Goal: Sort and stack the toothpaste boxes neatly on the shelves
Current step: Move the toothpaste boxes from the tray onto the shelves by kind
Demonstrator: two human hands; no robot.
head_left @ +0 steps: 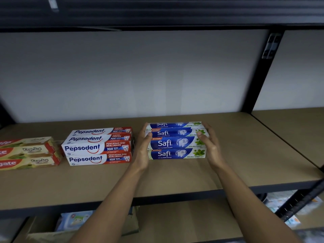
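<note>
Blue Safi toothpaste boxes [172,143] lie in a two-high, two-deep stack in the middle of the brown shelf [175,176]. My left hand [142,148] presses flat against the stack's left ends. My right hand [209,146] presses against its right ends, thumb on the front upper box. Left of them stands a stack of white-and-red Pepsodent boxes [98,147], also two high and two deep. At the far left lies a stack of red-and-cream Colgate boxes [28,152], cut off by the frame edge.
A black upright post [259,81] splits the shelf from the bay on the right. The upper shelf's underside [157,13] hangs overhead. Below, a cardboard box [84,227] holds packets, and more packets [280,202] lie at lower right.
</note>
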